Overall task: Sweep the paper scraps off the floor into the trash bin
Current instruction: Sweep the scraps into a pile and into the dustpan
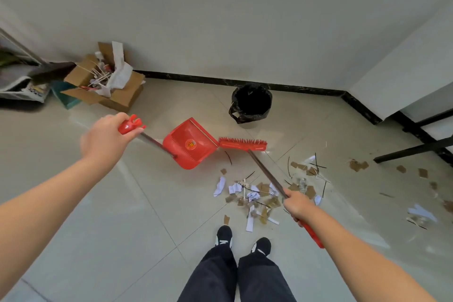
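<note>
Holding both tools above the mess, I have my left hand [107, 137] closed round the red top of the dustpan [190, 146] handle, and my right hand [297, 206] closed round the broom [242, 143] shaft just above its red end sleeve. Both grips are fully wrapped, with no gap showing.

Paper scraps [252, 197] lie heaped on the tiled floor [137, 216] just ahead of my shoes, white strips and crumpled bits mixed with brown card pieces and thin dark strands. More scraps are scattered well off to the right. The trash bin [252, 103], lined with a black bag, stands by the wall beyond the dustpan, apart from the pile.

I judge these scraps to be very light and limp, likely to flutter or skid on glossy tile, so short, low strokes should serve better than hard ones. The broom head hovers beside the pan's lip, and neither looks settled on the floor. Holding the shaft lower would give finer control.
</note>
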Action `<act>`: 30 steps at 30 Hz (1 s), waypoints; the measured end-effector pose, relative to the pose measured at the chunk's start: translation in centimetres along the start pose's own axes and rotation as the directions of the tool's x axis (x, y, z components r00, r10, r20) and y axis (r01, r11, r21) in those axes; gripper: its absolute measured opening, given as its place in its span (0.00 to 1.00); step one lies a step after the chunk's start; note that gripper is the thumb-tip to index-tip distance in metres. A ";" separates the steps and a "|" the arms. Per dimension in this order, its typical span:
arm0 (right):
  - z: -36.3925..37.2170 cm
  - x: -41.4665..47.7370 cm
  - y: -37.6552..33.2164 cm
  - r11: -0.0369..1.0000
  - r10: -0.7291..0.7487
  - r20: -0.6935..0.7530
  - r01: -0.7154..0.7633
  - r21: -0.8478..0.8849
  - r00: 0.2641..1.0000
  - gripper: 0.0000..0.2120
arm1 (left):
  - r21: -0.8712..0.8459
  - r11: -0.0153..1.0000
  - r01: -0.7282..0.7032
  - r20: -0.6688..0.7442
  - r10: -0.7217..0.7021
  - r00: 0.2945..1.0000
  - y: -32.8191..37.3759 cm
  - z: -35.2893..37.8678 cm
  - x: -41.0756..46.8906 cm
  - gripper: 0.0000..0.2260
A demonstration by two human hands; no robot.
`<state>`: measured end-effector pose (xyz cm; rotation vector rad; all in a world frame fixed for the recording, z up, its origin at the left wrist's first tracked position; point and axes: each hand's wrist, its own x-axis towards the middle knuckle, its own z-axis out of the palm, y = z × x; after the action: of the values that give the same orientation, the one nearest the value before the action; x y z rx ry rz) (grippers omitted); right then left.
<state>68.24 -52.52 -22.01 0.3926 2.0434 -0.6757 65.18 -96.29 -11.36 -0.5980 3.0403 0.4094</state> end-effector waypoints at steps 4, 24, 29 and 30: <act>2.0 5.0 -3.9 0.995 -0.069 0.018 0.070 -0.066 0.997 0.23 | -0.185 0.977 0.105 0.018 -0.103 0.995 -2.8 0.8 -2.6 0.10; 2.6 0.5 13.4 0.791 0.131 0.020 -0.092 -0.605 0.991 0.34 | -0.052 0.989 0.137 0.045 -0.134 0.990 -3.2 2.9 -2.5 0.10; 1.2 -4.5 17.7 0.895 0.165 -0.047 -0.170 -0.413 0.985 0.30 | -0.073 0.997 0.018 0.066 -0.014 0.998 -0.2 2.1 -3.1 0.10; 1.1 -5.5 18.2 0.914 0.170 -0.067 -0.183 -0.361 0.983 0.29 | -0.064 0.998 -0.025 0.069 0.029 0.997 0.4 2.0 -3.2 0.10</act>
<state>81.30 -38.76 -23.42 0.3643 2.0803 -0.1699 67.96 -94.21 -12.95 -0.5339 2.9821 0.5182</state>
